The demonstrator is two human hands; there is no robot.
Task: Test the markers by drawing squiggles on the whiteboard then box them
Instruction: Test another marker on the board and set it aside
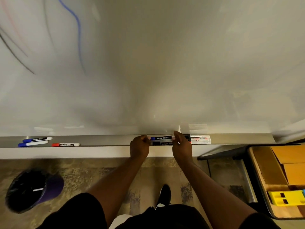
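**Two hands, one blue-capped marker (162,138): testing looks partway done**

Both hands meet on the same pen at the board's ledge. The left hand (139,146) has its fingers curled round the blue, capped end. The right hand (182,145) pinches the opposite end, so each is clamped on the pen with the printed barrel showing between them. Both forearms reach straight ahead and angle slightly inward, knuckles up. I read the pose as a pull to uncap. Whether the pen is lifted or rests on the ledge I cannot tell.

Just beneath it a black marker (160,143) lies in the metal tray (107,140). A stack of three white-barrelled markers (200,139) sits against the far side of the right hand. Well off to the left of the tray lie a pair of blue markers (37,139) and a red marker (66,144).

Higher up, the whiteboard (165,63) carries a blue squiggle (79,33), dark strokes (31,71) and a faint red line (9,19), all at its upper left. Some pens have therefore been tried, probably the left group. The cluster by the hands seems to be what is left, and no marker is boxed yet.

Cardboard boxes (280,161) sit on a cart at the right. A lined bin (33,189) stands on the carpet.
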